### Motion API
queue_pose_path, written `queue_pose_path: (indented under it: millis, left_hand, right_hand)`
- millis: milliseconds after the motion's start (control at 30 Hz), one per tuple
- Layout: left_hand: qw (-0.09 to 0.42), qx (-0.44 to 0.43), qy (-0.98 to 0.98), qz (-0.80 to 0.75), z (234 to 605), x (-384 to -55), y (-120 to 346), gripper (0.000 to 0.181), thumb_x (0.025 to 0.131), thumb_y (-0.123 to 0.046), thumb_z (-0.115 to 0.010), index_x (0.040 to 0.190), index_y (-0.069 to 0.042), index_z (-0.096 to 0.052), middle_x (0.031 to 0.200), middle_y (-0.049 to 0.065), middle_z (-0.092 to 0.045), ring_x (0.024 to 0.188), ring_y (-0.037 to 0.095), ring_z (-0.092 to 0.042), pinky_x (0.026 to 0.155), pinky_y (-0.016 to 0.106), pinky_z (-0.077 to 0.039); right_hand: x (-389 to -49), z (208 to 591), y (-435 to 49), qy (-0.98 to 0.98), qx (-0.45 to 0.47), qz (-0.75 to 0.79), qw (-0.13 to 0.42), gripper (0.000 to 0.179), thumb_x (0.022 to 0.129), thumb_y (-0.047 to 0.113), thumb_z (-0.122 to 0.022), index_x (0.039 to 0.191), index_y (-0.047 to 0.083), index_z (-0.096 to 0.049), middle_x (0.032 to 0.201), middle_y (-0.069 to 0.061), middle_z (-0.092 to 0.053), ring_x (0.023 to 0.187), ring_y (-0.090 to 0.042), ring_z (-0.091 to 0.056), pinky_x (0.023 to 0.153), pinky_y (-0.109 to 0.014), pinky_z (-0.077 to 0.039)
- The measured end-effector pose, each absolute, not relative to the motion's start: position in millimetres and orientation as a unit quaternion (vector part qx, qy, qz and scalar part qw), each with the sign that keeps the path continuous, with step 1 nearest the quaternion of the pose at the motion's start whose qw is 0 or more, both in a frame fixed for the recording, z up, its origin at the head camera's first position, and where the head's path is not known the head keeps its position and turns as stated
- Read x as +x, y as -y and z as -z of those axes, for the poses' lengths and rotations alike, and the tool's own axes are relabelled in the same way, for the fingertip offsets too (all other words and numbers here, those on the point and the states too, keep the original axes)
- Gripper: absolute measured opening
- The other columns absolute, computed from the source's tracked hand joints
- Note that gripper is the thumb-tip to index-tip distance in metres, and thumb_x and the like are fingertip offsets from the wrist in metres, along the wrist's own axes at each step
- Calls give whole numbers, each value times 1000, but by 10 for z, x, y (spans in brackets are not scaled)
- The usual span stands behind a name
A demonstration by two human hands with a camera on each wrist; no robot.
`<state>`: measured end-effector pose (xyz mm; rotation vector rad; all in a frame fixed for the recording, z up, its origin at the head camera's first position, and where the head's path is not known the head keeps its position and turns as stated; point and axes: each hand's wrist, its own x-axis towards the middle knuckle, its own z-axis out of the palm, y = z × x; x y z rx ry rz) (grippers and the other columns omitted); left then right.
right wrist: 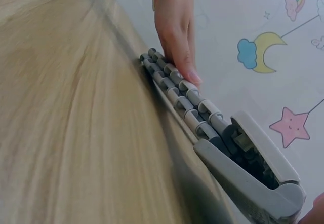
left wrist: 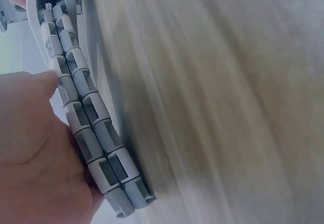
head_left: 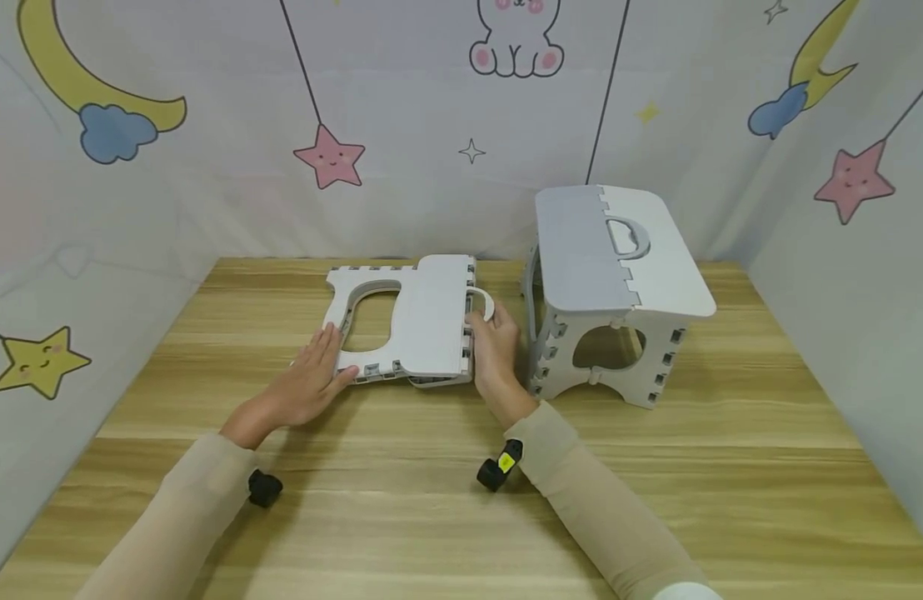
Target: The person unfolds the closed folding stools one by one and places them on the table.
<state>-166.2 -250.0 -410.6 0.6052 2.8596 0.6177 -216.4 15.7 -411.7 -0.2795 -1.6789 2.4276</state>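
Observation:
A white and grey folding step stool [head_left: 435,321] lies folded on its side on the wooden table, its legs to the left and seat panels to the right. My left hand [head_left: 311,379] rests on the leg end with fingers straight and thumb spread at the near corner. My right hand [head_left: 497,346] grips the seat edge by the curved handle [head_left: 487,302]; some of its fingers are hidden. In the right wrist view the two seat panels [right wrist: 243,178] stand slightly apart in a narrow V. The left wrist view shows the hinged leg edge [left wrist: 86,112] beside my left palm.
A second folding step stool [head_left: 604,250] stands unfolded and upright just right of my right hand. A printed curtain [head_left: 401,208] closes off the back and sides of the wooden table [head_left: 401,500]. Each wrist wears a small black camera [head_left: 265,487].

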Motion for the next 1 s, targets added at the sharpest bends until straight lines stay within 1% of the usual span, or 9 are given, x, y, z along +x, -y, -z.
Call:
queue_pose_path:
  millis: [167, 433, 533, 600, 700, 767, 867, 933, 1000]
  left_hand:
    - [92, 199, -953, -211, 4097, -1670, 2547, 75, 110, -36, -32, 150, 18, 0, 158, 35, 9, 146, 49, 6, 118, 60, -3]
    - [113, 191, -944, -243, 4059, -1680, 2595, 76, 111, -39, -29, 150, 17, 5, 158, 32, 13, 146, 47, 9, 118, 59, 0]
    - [114, 192, -937, -270, 4053, -1686, 2624, 76, 111, -38, -29, 150, 17, 7, 158, 32, 15, 146, 47, 10, 119, 58, 1]
    - [114, 192, -931, -287, 4055, -1686, 2645, 75, 111, -36, -29, 150, 16, 8, 159, 31, 16, 147, 46, 11, 119, 58, 2]
    - [110, 193, -926, -306, 4070, -1690, 2680, 73, 111, -34, -28, 150, 15, 9, 159, 30, 16, 147, 45, 12, 119, 58, 2]
    - [107, 193, -923, -314, 4075, -1686, 2696, 71, 111, -33, -27, 151, 14, 9, 159, 30, 16, 147, 45, 12, 119, 57, 3]
    - [100, 194, -921, -324, 4084, -1680, 2709, 70, 112, -32, -25, 151, 14, 9, 159, 31, 15, 146, 47, 11, 119, 57, 4]
    - [94, 194, -920, -328, 4091, -1674, 2717, 68, 112, -31, -24, 151, 14, 8, 159, 31, 14, 146, 47, 10, 119, 57, 3]
    - [87, 191, -920, -332, 4092, -1667, 2724, 67, 112, -31, -24, 152, 13, 7, 159, 31, 12, 147, 47, 8, 119, 57, 2]
  right_hand:
    - [-2146, 4018, -141, 569, -87, -813, 85, 67, 87, -6, -54, 151, -3, -34, 157, -14, -34, 139, -21, -39, 97, -24, -47]
    - [-2121, 3840, -106, 596, -37, -797, 90, 68, 92, -1, -54, 154, -4, -27, 158, -15, -32, 133, -17, -45, 94, -17, -47]
    - [-2119, 3774, -72, 594, -13, -799, 91, 67, 93, -1, -54, 154, -3, -26, 157, -15, -33, 101, -12, -60, 75, -12, -49]
    - [-2116, 3726, -48, 593, 4, -799, 93, 66, 95, 0, -54, 154, -3, -26, 157, -15, -33, 98, -6, -58, 73, -9, -48]
    - [-2111, 3658, -9, 599, 17, -795, 93, 67, 96, 2, -54, 155, -2, -23, 159, -15, -30, 79, -7, -51, 67, -10, -43]
    - [-2103, 3611, 14, 598, 26, -796, 95, 68, 96, 2, -54, 156, -2, -21, 159, -15, -28, 105, -4, -55, 81, -10, -46]
    - [-2094, 3557, 53, 587, 45, -802, 95, 69, 97, 2, -54, 157, -2, -18, 160, -17, -26, 120, -13, -55, 90, -15, -47]
    - [-2086, 3515, 82, 576, 64, -809, 95, 69, 98, 1, -51, 156, -3, -15, 160, -19, -25, 142, -18, -34, 103, -21, -43]
    - [-2085, 3475, 115, 567, 81, -814, 96, 67, 100, 2, -49, 156, -4, -13, 160, -20, -25, 144, -24, -32, 106, -26, -42]
